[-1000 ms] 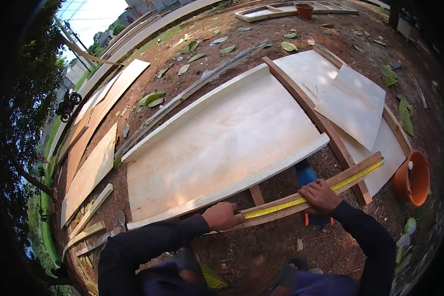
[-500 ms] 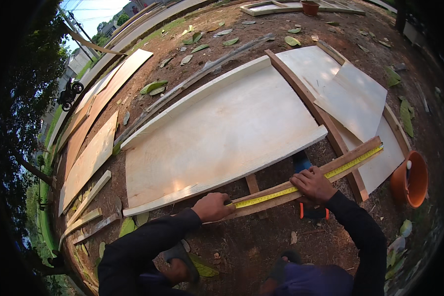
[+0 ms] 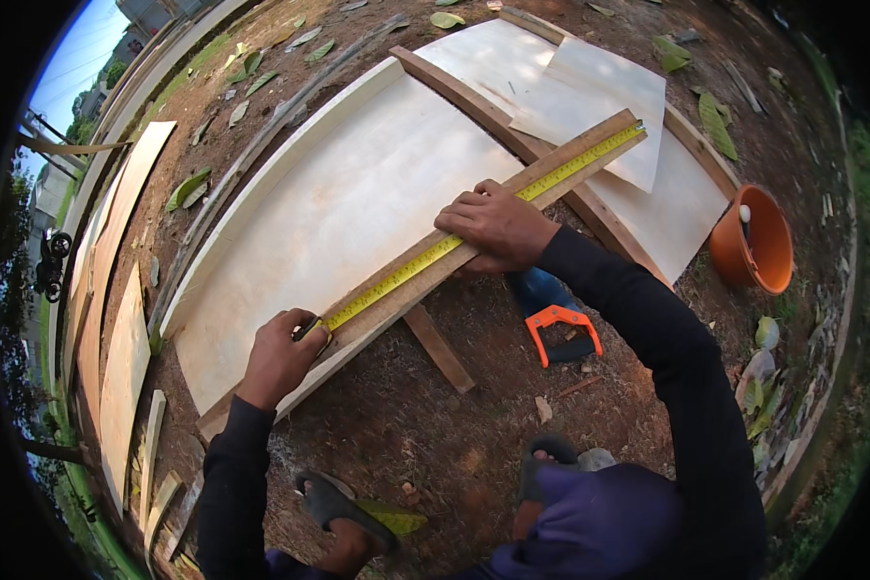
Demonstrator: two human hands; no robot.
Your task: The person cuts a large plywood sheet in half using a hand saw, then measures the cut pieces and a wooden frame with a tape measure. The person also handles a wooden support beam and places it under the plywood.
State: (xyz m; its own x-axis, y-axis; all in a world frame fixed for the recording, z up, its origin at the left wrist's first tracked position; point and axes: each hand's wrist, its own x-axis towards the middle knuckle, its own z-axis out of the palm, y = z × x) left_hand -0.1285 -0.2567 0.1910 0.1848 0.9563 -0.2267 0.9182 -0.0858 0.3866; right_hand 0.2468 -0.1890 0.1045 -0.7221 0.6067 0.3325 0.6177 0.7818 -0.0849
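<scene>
A long wooden board (image 3: 556, 193) lies slantwise over the near edge of a pale plywood panel (image 3: 358, 193). Along the board stretches a yellow tape measure blade (image 3: 396, 275), its metal end hook by the board's far right end. My left hand (image 3: 285, 356) is closed around the tape measure's case, mostly hidden by the fingers, beside the board's lower left part. Around the middle of the board, my right hand (image 3: 498, 229) is closed, its fingers across the board and the blade. A handsaw with an orange and black handle (image 3: 563, 335) is on the ground below my right forearm.
More pale sheets (image 3: 609, 106) lie beyond a brown crosspiece (image 3: 474, 111). An orange bucket (image 3: 752, 242) stands at the right. Plywood strips (image 3: 126, 377) and sticks lie at the left. A short wood piece (image 3: 438, 348) sticks out from under the panel, near my sandalled feet.
The board, with tape and both hands, has shifted forward and left, and now overlaps the panel. The saw handle is more exposed. The whole view has turned and moved.
</scene>
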